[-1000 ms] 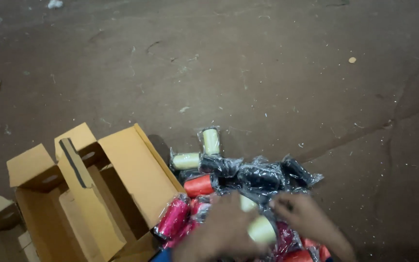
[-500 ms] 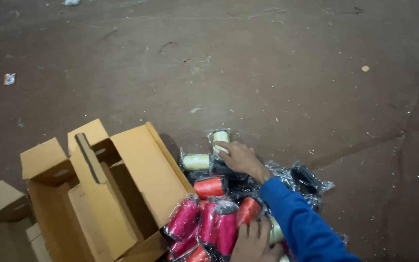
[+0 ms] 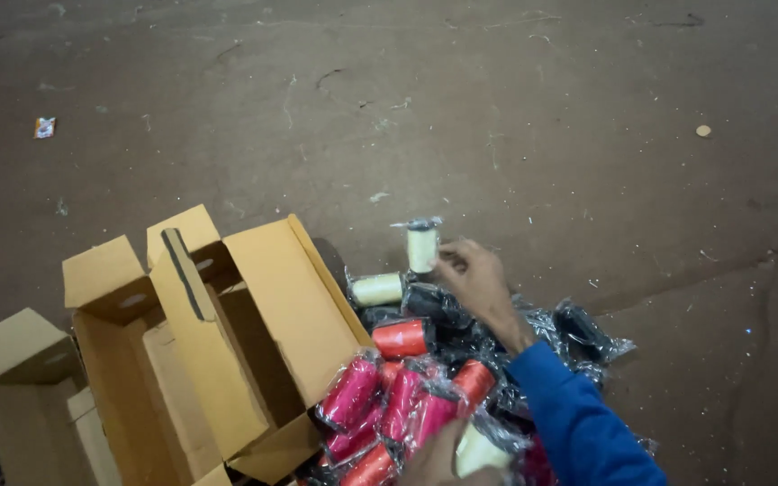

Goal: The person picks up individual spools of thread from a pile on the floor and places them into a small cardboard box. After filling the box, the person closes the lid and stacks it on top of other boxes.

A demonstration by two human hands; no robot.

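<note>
Right hand point(image 3: 472, 273) fingertips touching far cream thread spool point(image 3: 421, 246), fingers loosely curled; left hand point(image 3: 438, 461) gripping wrapped cream spool point(image 3: 477, 447), near pile.

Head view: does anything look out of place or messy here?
Yes. Wrapped thread spools lie heaped on the bare floor beside the open cardboard box, not inside it. One cream spool stands apart, by the right hand.

Open tan cardboard box point(image 3: 227, 351) beside plastic-wrapped spools point(image 3: 389, 396).

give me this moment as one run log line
right hand: touching upright cream spool | left hand: on cream spool in pile | open cardboard box beside | floor
</note>
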